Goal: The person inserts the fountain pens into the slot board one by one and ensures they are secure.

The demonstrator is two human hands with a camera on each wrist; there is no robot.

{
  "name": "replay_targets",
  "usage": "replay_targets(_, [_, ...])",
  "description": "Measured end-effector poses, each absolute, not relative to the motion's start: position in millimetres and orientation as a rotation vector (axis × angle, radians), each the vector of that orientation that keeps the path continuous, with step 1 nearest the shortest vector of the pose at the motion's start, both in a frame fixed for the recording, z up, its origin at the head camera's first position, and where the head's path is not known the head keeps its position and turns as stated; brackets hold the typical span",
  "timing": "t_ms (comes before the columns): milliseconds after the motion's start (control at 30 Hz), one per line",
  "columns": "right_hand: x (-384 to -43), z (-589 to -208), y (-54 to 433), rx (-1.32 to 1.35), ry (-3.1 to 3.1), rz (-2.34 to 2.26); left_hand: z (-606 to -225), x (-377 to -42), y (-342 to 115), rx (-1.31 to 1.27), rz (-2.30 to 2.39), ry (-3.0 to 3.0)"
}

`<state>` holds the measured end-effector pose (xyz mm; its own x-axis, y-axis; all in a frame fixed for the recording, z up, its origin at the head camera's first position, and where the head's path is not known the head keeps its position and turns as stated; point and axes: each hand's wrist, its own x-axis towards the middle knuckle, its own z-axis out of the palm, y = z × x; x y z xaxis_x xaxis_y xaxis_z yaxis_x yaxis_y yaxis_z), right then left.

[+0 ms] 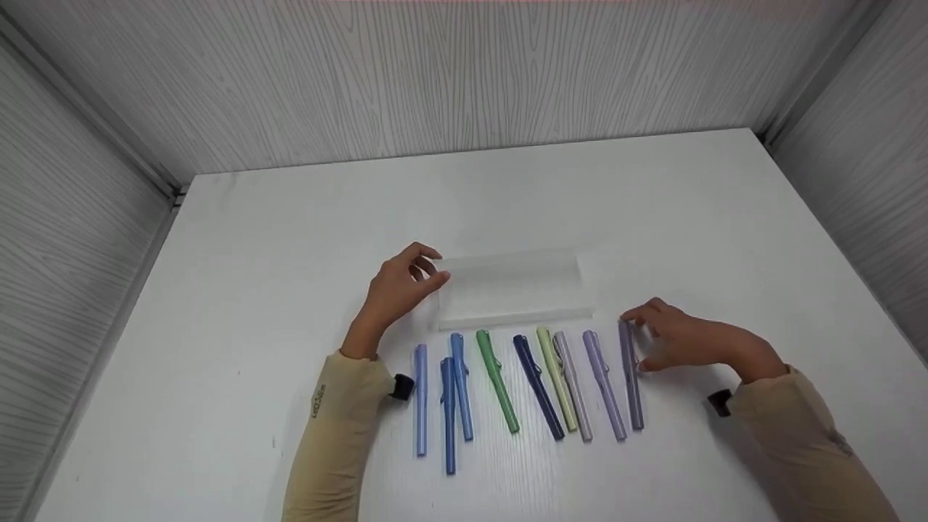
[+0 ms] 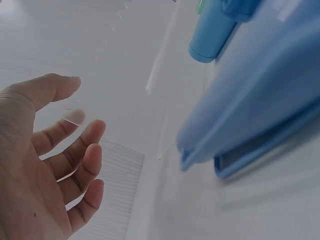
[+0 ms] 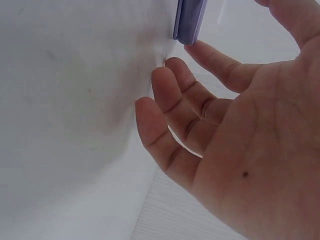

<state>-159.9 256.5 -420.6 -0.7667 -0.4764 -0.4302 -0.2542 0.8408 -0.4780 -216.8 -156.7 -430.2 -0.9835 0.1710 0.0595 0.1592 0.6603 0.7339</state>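
My left hand (image 1: pixel 401 284) is at the left end of a clear plastic tray (image 1: pixel 522 317), its thumb and index finger pinching the wall near the far corner. In the left wrist view its other fingers curl loosely. On the right, my right hand (image 1: pixel 678 335) touches a greyish-purple pen (image 1: pixel 632 384); the index fingertip is at the cap end and the thumb beside the clip. The right wrist view shows that pen's end (image 3: pixel 189 22) against the index fingertip. Next to it lie a lilac pen (image 1: pixel 605 388) and a pale mauve pen (image 1: pixel 574 391).
More pens lie in a row before the tray: yellow-green (image 1: pixel 557 380), navy (image 1: pixel 539 388), green (image 1: pixel 498 384), light blue (image 1: pixel 461 388), blue (image 1: pixel 448 420) and periwinkle (image 1: pixel 421 402). The white table (image 1: pixel 290 232) meets wood-grain panels (image 1: pixel 464 80) behind.
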Motion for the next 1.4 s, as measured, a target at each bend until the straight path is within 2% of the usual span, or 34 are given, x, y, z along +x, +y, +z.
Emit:
replay_targets(633, [-158.7, -426.1, 250.3, -0.66, 2.566, -0.456, -432.3, -221.7, -160.0, 0.309, 1.399, 2.762])
replay_targets(933, [-159.5, -430.7, 250.8, -0.651, 2.56, -0.467, -433.8, -222.7, -159.4, 0.305, 1.432, 2.759])
replay_targets(1167, [-157.4, -427.7, 251.1, -0.531, 2.511, -0.585, -433.4, -223.3, -159.2, 0.302, 1.434, 2.766])
replay_targets(1400, [-155.7, -422.4, 251.6, -0.562, 2.522, -0.56, -434.1, -223.2, -159.6, 0.309, 1.439, 2.765])
